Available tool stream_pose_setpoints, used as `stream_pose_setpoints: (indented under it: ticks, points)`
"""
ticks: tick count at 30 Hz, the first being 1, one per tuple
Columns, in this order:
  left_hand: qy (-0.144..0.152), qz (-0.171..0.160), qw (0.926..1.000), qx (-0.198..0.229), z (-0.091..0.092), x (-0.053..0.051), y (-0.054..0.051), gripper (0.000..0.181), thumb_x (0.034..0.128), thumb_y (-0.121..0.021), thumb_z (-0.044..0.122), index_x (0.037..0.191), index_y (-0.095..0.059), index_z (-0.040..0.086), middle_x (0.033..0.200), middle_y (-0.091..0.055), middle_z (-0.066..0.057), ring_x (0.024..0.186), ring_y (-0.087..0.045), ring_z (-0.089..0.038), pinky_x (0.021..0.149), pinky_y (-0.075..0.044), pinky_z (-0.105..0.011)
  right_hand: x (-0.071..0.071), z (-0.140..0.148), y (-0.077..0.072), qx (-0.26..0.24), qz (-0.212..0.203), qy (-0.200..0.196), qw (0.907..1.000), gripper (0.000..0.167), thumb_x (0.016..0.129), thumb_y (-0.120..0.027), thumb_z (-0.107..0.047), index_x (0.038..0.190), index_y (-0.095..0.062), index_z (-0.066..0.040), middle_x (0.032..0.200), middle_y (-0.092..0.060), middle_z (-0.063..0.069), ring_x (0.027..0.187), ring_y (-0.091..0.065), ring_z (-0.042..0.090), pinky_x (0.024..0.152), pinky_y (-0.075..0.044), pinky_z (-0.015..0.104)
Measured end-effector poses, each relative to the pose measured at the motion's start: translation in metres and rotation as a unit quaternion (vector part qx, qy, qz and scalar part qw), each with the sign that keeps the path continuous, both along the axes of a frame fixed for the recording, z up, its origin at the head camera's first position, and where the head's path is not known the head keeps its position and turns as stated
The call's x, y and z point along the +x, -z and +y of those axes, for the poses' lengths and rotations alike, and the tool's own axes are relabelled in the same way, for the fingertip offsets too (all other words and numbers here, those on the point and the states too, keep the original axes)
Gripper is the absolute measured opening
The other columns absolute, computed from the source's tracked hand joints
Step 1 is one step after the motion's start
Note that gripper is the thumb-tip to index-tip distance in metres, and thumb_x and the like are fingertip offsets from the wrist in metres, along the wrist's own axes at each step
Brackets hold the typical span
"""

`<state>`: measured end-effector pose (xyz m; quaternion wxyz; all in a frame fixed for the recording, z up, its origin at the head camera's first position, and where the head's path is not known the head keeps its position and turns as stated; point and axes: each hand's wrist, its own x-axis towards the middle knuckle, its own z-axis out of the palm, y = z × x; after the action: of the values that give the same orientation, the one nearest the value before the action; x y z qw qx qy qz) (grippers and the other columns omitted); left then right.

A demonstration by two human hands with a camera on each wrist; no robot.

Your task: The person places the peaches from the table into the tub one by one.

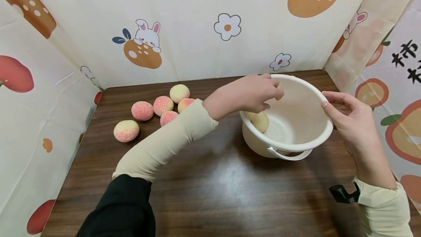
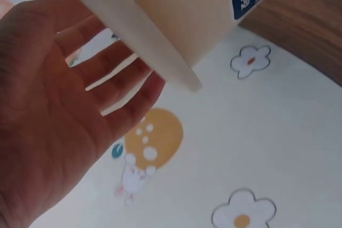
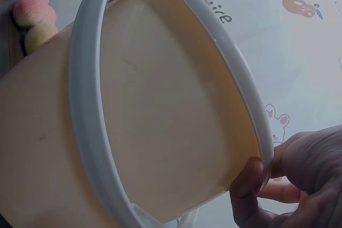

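Observation:
A white bucket (image 1: 284,127) with a handle stands upright on the right of the table. Over its left rim reaches my left hand (image 1: 250,92), its fingers loosely bent above the opening and nothing in them. The left wrist view shows that palm bare, the fingers (image 2: 112,70) spread near the rim. At the bucket's right side my right hand (image 1: 352,120) pinches the rim between thumb and fingers, as the right wrist view also shows. Inside, against the left wall, lies a pale yellow peach (image 1: 260,121); whether another sits behind it, I cannot tell.
Several pink and yellow peaches (image 1: 142,111) lie on the left of the dark wooden table (image 1: 204,193), partly hidden by my left sleeve (image 1: 167,140). A printed curtain (image 1: 197,28) encloses the back and both sides.

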<state>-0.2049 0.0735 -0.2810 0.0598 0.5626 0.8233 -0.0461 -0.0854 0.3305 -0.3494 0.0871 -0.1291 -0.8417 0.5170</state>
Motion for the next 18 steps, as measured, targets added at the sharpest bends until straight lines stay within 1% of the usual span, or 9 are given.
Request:
stream_pose_setpoints:
  ticks: [4, 7, 9, 11, 14, 16, 18]
  points:
    - [-0.027, 0.034, 0.9976, 0.055, -0.015, 0.001, 0.001, 0.026, 0.1019, -0.061, 0.023, 0.127, -0.065, 0.018, 0.121, -0.062, -0.003, 0.118, -0.056, -0.025, 0.098, -0.05, -0.036, 0.0, 0.0, 0.0, 0.001, 0.001, 0.002, 1.0, 0.046, 0.1, -0.069, -0.028, 0.142, -0.06, -0.009, 0.108, -0.06, -0.02, 0.078, -0.07, -0.011, 0.061, -0.059, 0.017]
    - [-0.049, 0.061, 0.992, 0.099, -0.027, 0.0, 0.004, 0.026, 0.102, -0.057, 0.022, 0.126, -0.064, 0.015, 0.12, -0.061, -0.004, 0.113, -0.056, -0.026, 0.093, -0.05, -0.038, 0.0, 0.0, 0.0, 0.002, 0.001, 0.002, 1.0, 0.047, 0.1, -0.069, -0.028, 0.142, -0.06, -0.009, 0.108, -0.06, -0.02, 0.078, -0.07, -0.011, 0.061, -0.059, 0.017]
    - [-0.066, 0.087, 0.9864, 0.123, -0.034, -0.002, 0.007, 0.027, 0.1022, -0.055, 0.023, 0.127, -0.064, 0.016, 0.12, -0.061, -0.004, 0.111, -0.057, -0.026, 0.089, -0.05, -0.038, 0.0, 0.0, 0.0, 0.003, 0.001, 0.002, 1.0, 0.046, 0.1, -0.069, -0.027, 0.142, -0.06, -0.009, 0.108, -0.06, -0.02, 0.078, -0.07, -0.011, 0.061, -0.059, 0.017]
    - [-0.086, 0.118, 0.9785, 0.146, -0.04, -0.003, 0.01, 0.028, 0.1029, -0.053, 0.025, 0.128, -0.063, 0.017, 0.122, -0.062, -0.004, 0.111, -0.057, -0.027, 0.087, -0.05, -0.04, 0.0, 0.0, 0.001, 0.002, 0.002, 0.003, 1.0, 0.046, 0.1, -0.069, -0.027, 0.141, -0.06, -0.008, 0.108, -0.06, -0.019, 0.078, -0.07, -0.01, 0.061, -0.059, 0.017]
    - [-0.122, 0.158, 0.9635, 0.179, -0.05, -0.005, 0.016, 0.031, 0.1042, -0.05, 0.029, 0.13, -0.063, 0.018, 0.126, -0.063, -0.004, 0.114, -0.057, -0.028, 0.086, -0.05, -0.042, 0.0, 0.0, 0.001, 0.005, 0.001, 0.003, 1.0, 0.046, 0.101, -0.068, -0.028, 0.141, -0.06, -0.009, 0.108, -0.059, -0.018, 0.077, -0.07, -0.01, 0.061, -0.059, 0.017]
    - [-0.146, 0.177, 0.9529, 0.198, -0.056, -0.007, 0.021, 0.032, 0.1045, -0.049, 0.03, 0.131, -0.064, 0.018, 0.129, -0.064, -0.005, 0.116, -0.058, -0.029, 0.086, -0.051, -0.043, 0.0, 0.0, 0.001, 0.007, -0.001, 0.004, 1.0, 0.046, 0.101, -0.068, -0.029, 0.142, -0.06, -0.009, 0.108, -0.059, -0.018, 0.077, -0.07, -0.011, 0.061, -0.059, 0.017]
    - [-0.168, 0.191, 0.944, 0.21, -0.062, -0.009, 0.026, 0.033, 0.1042, -0.049, 0.03, 0.131, -0.064, 0.018, 0.129, -0.065, -0.005, 0.117, -0.059, -0.029, 0.086, -0.053, -0.044, 0.0, 0.0, 0.0, 0.009, -0.003, 0.004, 0.9999, 0.047, 0.101, -0.068, -0.029, 0.142, -0.06, -0.009, 0.108, -0.059, -0.018, 0.077, -0.07, -0.011, 0.062, -0.059, 0.017]
